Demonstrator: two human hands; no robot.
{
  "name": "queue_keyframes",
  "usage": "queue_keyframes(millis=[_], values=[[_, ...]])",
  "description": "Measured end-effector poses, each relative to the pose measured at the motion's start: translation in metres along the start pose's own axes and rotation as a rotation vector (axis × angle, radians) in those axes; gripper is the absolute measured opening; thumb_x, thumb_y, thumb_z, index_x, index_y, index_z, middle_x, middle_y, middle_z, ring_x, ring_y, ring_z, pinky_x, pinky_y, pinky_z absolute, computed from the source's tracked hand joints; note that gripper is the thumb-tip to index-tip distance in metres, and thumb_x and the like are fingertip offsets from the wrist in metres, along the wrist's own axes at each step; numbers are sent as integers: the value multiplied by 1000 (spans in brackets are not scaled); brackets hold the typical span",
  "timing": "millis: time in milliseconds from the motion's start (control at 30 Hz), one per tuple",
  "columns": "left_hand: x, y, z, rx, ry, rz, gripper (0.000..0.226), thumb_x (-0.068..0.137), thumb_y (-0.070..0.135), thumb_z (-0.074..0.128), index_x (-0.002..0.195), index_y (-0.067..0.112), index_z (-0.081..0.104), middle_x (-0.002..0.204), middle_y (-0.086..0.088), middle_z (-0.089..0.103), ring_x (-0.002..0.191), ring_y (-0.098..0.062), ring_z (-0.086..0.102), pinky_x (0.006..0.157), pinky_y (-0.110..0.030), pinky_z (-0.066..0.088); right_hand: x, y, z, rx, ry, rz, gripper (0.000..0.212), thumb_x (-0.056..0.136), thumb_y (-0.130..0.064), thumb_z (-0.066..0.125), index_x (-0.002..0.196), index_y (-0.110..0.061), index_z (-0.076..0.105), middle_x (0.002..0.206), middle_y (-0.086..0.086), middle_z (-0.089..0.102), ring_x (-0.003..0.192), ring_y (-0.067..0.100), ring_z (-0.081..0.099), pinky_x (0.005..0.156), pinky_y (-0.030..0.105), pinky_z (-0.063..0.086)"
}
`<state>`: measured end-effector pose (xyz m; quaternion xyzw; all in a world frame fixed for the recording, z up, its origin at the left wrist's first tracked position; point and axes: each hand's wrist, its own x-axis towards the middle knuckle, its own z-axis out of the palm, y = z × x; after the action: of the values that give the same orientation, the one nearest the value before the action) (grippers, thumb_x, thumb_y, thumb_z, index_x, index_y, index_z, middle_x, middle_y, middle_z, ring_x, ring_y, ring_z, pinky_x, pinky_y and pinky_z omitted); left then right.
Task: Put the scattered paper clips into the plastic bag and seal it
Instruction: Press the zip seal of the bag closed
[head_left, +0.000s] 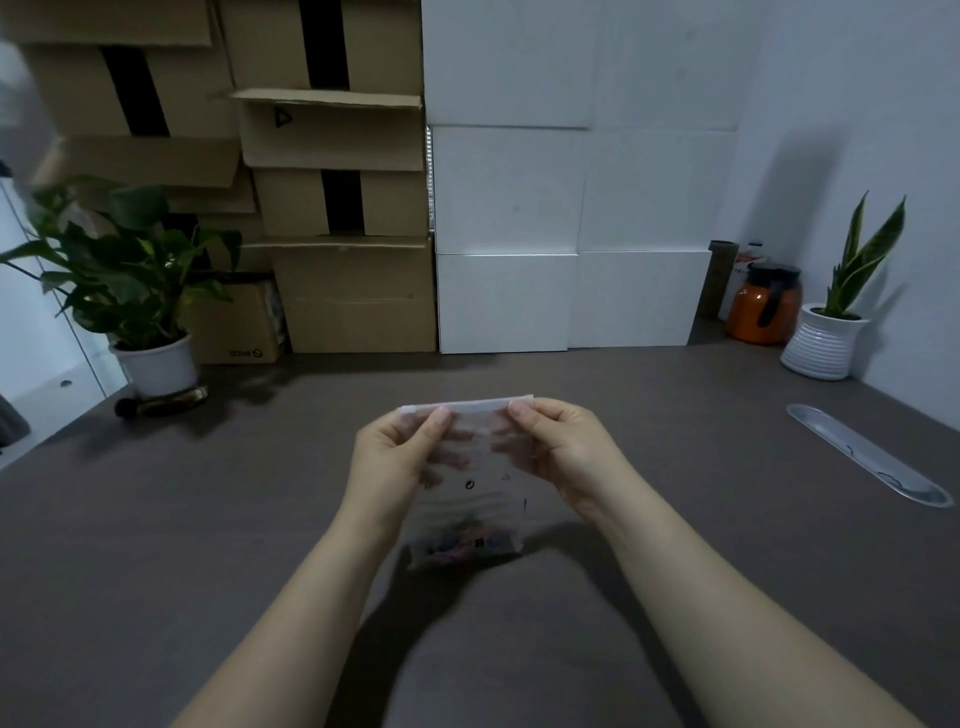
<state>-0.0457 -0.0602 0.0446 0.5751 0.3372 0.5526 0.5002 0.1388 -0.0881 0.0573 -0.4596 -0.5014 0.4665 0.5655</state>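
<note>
Head view took in a dark brown table (675, 519) running back to a wall of stacked cardboard boxes (332, 208) on the left and white panels (571, 234) on the right. A leafy plant (119, 260) in a white pot stood at the table's far left corner, with a dark brush-like thing lying at its foot, too dim to make out. At the far right stood a spiky plant (857, 265) in a ribbed white pot, and just beside it an orange jug (761, 306) with a black lid. A long metal strip (867, 454) was set into the table near the right edge.

Both forearms reached in from the bottom of the frame, bare. The left hand (395, 452) and the right hand (561, 447) held a clear bag (467, 499) upright above the middle of the table, each pinching the white strip along its top edge, thumb in front and fingers showing through from behind. The hands were near each other, not touching. The clips (462, 540) lay in a coloured heap at the bottom of the bag, blurred; I could not tell whether the top strip was pressed fully closed.
</note>
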Motion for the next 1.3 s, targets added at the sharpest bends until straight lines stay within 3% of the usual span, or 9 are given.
queue_keyframes(millis=[300,400,467,567,700,900,1100,1200,1300], values=[[6,2,-11,-44,21,-54,16,86,17,69,94,4,73,88,-9,77,72,-19,72,63,-27,56,0,-6,-3,-73,165,-65,7,82,-27,67,86,-26,72,86,-4,74,85,18,66,67,23,49],[6,3,-7,-28,6,-46,15,86,17,70,92,4,75,87,-9,77,74,-18,72,67,-28,54,2,-13,11,-622,338,-353,27,80,-38,65,107,-35,64,108,-12,64,107,9,53,90,27,42],[6,5,-3,-22,-11,-35,15,85,17,70,94,6,76,87,-10,78,76,-19,73,68,-28,53,3,-21,30,-996,313,-539,32,82,-50,56,111,-40,60,113,-15,60,113,7,45,97,34,31],[7,6,-4,-7,-39,-19,16,87,18,67,97,9,75,87,-11,77,81,-20,74,71,-31,55,5,-30,50,-1153,195,-589,26,86,-51,48,103,-40,64,104,-16,62,112,9,44,106,45,20],[8,5,-15,54,-114,26,19,94,13,59,94,15,78,91,-13,76,89,-25,70,86,-41,53,11,-35,58,-1212,131,-563,22,88,-49,48,96,-39,67,99,-14,61,108,11,47,111,51,12],[6,5,-19,75,-126,53,20,95,14,57,104,8,75,98,-8,77,99,-21,72,91,-32,55,12,-35,54,-1253,163,-577,16,89,-44,51,87,-36,64,94,-16,60,100,10,50,109,50,17],[11,4,-23,18,-45,8,21,97,15,54,101,7,73,96,-9,77,92,-25,73,80,-32,59,11,-33,5,-1273,216,-521,10,90,-40,51,85,-35,58,86,-17,50,88,8,47,105,45,24],[12,0,-23,24,-49,-8,22,98,21,53,98,15,74,99,-7,77,86,-26,74,72,-31,59,9,-30,-14,-1339,234,-513,11,90,-39,52,87,-32,60,86,-13,52,88,14,52,91,38,33],[11,-3,-19,33,-42,-17,23,98,26,53,94,25,75,102,-4,77,84,-26,75,67,-31,57,8,-22,-20,-1068,249,-431,7,87,-36,58,88,-29,60,88,-13,56,86,9,55,77,27,40]])
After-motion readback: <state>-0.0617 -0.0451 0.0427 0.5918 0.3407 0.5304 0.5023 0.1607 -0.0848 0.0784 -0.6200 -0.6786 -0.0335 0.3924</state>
